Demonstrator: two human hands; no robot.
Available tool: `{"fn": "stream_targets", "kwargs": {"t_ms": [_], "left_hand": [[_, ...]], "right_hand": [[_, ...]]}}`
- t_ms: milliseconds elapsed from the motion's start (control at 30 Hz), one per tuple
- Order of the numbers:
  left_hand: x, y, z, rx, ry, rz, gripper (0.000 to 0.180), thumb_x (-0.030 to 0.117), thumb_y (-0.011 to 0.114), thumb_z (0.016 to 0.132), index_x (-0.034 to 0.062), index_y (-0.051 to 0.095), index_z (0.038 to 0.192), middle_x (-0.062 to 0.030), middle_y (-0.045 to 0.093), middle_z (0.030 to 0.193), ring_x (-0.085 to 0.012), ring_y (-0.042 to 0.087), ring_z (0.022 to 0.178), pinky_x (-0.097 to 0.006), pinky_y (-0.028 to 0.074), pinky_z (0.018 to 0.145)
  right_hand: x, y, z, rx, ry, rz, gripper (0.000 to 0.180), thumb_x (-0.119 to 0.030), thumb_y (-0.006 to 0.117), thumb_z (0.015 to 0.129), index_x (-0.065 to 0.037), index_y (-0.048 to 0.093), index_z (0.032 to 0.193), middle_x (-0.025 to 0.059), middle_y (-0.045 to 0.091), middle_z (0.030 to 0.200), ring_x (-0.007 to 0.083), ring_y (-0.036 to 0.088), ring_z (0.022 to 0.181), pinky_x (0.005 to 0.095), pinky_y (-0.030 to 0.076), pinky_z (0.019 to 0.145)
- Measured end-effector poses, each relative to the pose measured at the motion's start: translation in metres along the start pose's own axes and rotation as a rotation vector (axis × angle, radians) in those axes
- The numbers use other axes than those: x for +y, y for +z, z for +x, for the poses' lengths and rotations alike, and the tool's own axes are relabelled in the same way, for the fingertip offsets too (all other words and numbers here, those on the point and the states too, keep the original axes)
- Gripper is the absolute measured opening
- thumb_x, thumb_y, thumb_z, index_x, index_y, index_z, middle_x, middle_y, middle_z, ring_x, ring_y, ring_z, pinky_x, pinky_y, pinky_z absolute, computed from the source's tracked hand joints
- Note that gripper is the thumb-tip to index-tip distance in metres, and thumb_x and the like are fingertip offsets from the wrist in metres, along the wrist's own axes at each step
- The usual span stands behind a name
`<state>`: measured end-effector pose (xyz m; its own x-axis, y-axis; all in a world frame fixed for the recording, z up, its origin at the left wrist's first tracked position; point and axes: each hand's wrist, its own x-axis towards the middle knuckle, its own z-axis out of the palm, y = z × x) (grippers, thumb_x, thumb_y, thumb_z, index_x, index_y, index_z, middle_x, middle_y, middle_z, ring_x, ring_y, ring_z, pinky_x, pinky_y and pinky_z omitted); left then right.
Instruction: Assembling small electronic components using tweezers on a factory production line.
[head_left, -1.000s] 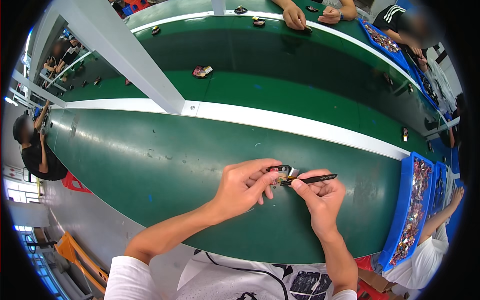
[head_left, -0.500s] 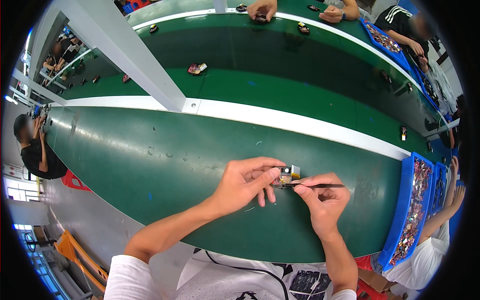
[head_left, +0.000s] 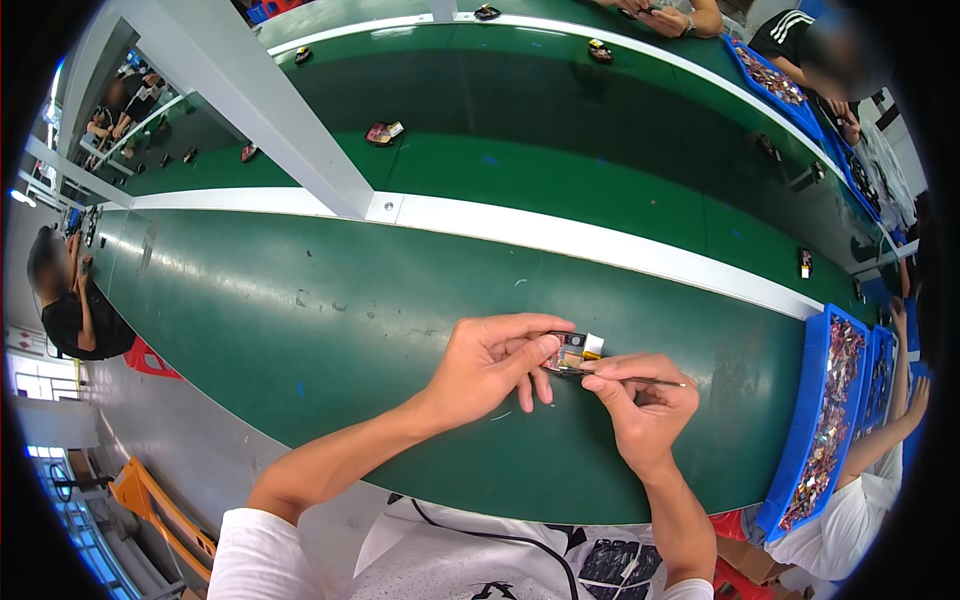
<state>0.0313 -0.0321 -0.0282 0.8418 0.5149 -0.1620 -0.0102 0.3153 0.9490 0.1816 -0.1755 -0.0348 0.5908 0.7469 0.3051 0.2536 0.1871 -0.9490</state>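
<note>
My left hand (head_left: pixel 487 365) is closed on the edge of a small electronic device (head_left: pixel 572 352), thumb on top and fingers beneath. The device is an opened black housing with a reddish circuit board inside and a silvery-white piece with a yellow edge (head_left: pixel 593 345) standing at its right side. In my right hand (head_left: pixel 645 400), pinched between thumb and fingers, is a pair of slim dark tweezers (head_left: pixel 655 381). Their tip end meets the device's near right edge, but the fingers partly hide the exact contact. Both hands are just above the green table (head_left: pixel 380 330).
A blue bin (head_left: pixel 808 440) full of small parts stands at the table's right end. Beyond the white rail (head_left: pixel 520 236) runs a green conveyor belt carrying several similar devices (head_left: pixel 384 133). A white post (head_left: pixel 250 110) rises at the left. Other people work around the line.
The tweezers have tilted, their rear end now lower. The silvery piece has shifted slightly rightward. Devices on the belt have moved a little left, and another person's hand has left the far belt.
</note>
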Motion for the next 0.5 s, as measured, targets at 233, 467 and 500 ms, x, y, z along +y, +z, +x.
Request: {"fn": "stream_targets", "kwargs": {"t_ms": [233, 467, 500], "left_hand": [[0.0021, 0.0009, -0.0012, 0.02, 0.019, -0.02, 0.029, 0.008, 0.058, 0.104, -0.0088, 0.064, 0.126, -0.0149, 0.071, 0.094, -0.0173, 0.071, 0.066, -0.025, 0.057, 0.051], [0.0032, 0.0022, -0.0018, 0.044, 0.006, 0.016, 0.026, 0.006, 0.058, 0.103, -0.009, 0.065, 0.124, -0.0142, 0.071, 0.093, -0.0164, 0.07, 0.065, -0.025, 0.056, 0.051], [0.0022, 0.0019, -0.0019, 0.044, 0.005, 0.016, 0.026, 0.006, 0.058, 0.103, -0.009, 0.065, 0.124, -0.0142, 0.071, 0.093, -0.0164, 0.07, 0.065, -0.025, 0.056, 0.051]], "right_hand": [[-0.0025, 0.0031, 0.0015, 0.014, -0.051, -0.047, 0.013, 0.001, 0.085, 0.078, -0.001, 0.073, 0.082, 0.01, 0.077, 0.083, 0.0, 0.042, 0.046, 0.0187, 0.029, 0.043], [-0.005, 0.0019, -0.0006, 0.022, 0.031, -0.072, 0.014, 0.0, 0.086, 0.078, 0.0, 0.074, 0.085, 0.0051, 0.074, 0.075, -0.0003, 0.04, 0.046, 0.0187, 0.028, 0.043], [-0.0047, 0.0016, -0.0009, 0.029, 0.046, -0.079, 0.015, 0.0, 0.086, 0.078, 0.001, 0.074, 0.086, 0.0043, 0.072, 0.073, -0.0003, 0.04, 0.046, 0.0186, 0.028, 0.043]]}}
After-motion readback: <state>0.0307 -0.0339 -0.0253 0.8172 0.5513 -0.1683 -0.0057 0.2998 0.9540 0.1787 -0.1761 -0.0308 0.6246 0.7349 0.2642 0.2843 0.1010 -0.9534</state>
